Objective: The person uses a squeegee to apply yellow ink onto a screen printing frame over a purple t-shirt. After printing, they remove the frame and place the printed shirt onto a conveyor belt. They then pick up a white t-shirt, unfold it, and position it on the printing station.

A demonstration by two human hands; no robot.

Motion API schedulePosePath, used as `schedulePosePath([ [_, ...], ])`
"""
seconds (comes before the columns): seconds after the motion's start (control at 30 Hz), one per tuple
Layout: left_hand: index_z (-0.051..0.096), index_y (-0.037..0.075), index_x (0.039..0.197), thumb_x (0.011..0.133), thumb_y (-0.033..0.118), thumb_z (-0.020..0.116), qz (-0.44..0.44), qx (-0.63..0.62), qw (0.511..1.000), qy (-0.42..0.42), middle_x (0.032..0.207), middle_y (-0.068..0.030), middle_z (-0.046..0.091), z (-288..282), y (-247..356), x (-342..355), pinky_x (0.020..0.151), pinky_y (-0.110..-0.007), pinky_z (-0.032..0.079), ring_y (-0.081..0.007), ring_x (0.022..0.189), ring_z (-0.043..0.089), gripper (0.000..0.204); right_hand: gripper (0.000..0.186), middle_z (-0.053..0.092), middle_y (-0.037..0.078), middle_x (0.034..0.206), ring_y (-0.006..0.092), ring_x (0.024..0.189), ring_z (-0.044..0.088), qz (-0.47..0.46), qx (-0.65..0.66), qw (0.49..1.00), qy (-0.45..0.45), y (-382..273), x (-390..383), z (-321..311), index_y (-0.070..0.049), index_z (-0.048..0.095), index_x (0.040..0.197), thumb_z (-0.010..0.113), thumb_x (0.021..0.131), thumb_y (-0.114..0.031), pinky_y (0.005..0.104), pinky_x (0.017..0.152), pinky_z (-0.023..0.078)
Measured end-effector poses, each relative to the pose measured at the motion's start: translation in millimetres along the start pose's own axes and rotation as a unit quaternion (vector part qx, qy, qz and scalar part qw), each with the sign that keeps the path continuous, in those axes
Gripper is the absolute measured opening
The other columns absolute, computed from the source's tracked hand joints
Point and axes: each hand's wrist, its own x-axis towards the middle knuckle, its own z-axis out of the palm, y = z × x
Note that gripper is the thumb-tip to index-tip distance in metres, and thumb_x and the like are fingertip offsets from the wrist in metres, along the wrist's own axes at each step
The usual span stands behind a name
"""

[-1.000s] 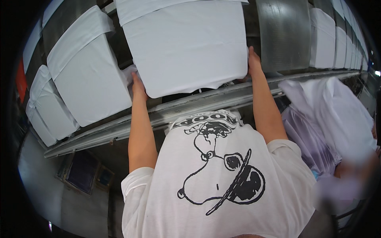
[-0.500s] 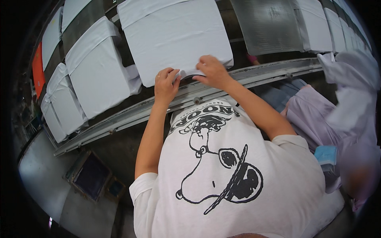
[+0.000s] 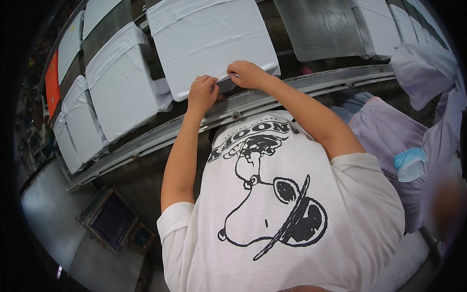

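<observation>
A white garment lies stretched flat over a board in front of me, with a folded band of cloth across its far part. At the near edge, both hands pinch the garment's rim and hold it lifted in a short taut line. My left hand is closed on it near the board's left corner, a ring on one finger. My right hand is closed on it a little to the right. The fingertips partly hide the cloth between them.
A metal rail runs between me and the boards. More white-covered boards stand to the left; a bare grey board is at right. A person in a lilac top stands close on my right, handling white cloth.
My right hand has moved left, closer to my left hand, and its fingers have closed on the rim. The cloth beside the neighbouring person has shifted and bunched up.
</observation>
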Motion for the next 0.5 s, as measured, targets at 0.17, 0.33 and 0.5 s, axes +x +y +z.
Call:
schedulePosePath([
  [0.17,0.075,0.008,0.095,0.081,0.010,0.071,-0.009,-0.022,1.000,-0.021,0.089,-0.0088,0.070,-1.9,-1.7,-1.8,0.082,-0.044,0.052,-0.0315,0.090,0.066,0.014,0.010,0.067,0.014,0.093,0.0354,0.093,0.064,0.006,-0.016,0.999,-0.042,-8.1,-7.5,-6.1,-0.005,0.069,0.094,0.065,0.086,-0.010,0.0462,0.082,0.051],
  [0.33,0.075,0.010,0.094,0.081,0.011,0.071,0.005,-0.013,0.999,-0.034,0.088,-0.0070,0.070,1.1,0.9,-7.8,0.080,-0.044,0.052,-0.0303,0.089,0.066,0.014,0.008,0.067,0.013,0.092,0.0351,0.093,0.064,-0.018,-0.056,0.998,-0.030,-8.9,-19.7,-2.6,-0.005,0.070,0.091,0.066,0.085,-0.010,0.0461,0.082,0.051],
  [0.5,0.074,0.011,0.092,0.080,0.011,0.072,0.032,-0.002,0.999,-0.035,0.087,-0.0048,0.069,-0.6,6.3,-12.7,0.077,-0.043,0.052,-0.0285,0.086,0.065,0.013,0.005,0.066,0.012,0.090,0.0349,0.091,0.064,-0.021,-0.072,0.997,-0.008,-18.0,-30.5,-5.1,-0.007,0.069,0.088,0.067,0.085,-0.010,0.0468,0.082,0.052],
])
